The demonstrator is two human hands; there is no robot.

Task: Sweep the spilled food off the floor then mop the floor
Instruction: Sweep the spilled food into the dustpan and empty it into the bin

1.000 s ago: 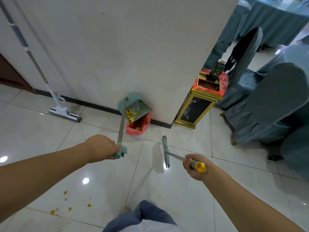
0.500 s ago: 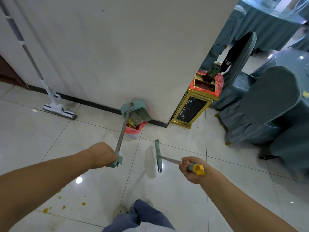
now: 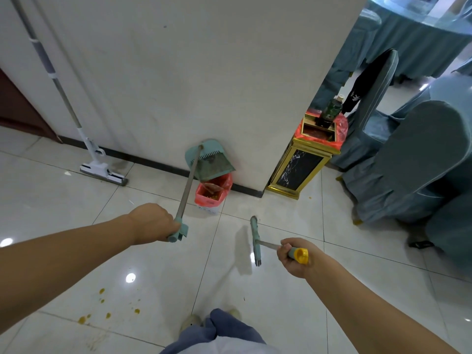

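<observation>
My left hand [image 3: 153,222] grips the long handle of a green dustpan [image 3: 210,164]. The pan is tipped over a small bin lined with a red bag [image 3: 213,194] at the foot of the wall; yellow food bits lie inside the bin. My right hand [image 3: 293,256] grips the yellow-capped handle of a green broom [image 3: 255,240], whose head hangs just above the floor. Yellow food stains [image 3: 107,311] mark the tiles at lower left. A white flat mop [image 3: 102,172] leans against the wall at left.
A gold and black marble bin [image 3: 301,169] with a red liner stands at the wall corner, a green bottle [image 3: 332,109] on top. Chairs with blue-grey covers [image 3: 408,162] and a draped table crowd the right side. My feet and trouser legs show at the bottom.
The dustpan has tipped further over the red-lined bin and the yellow food has slid out of the pan into it. Both hands keep their grip; the view shifted slightly.
</observation>
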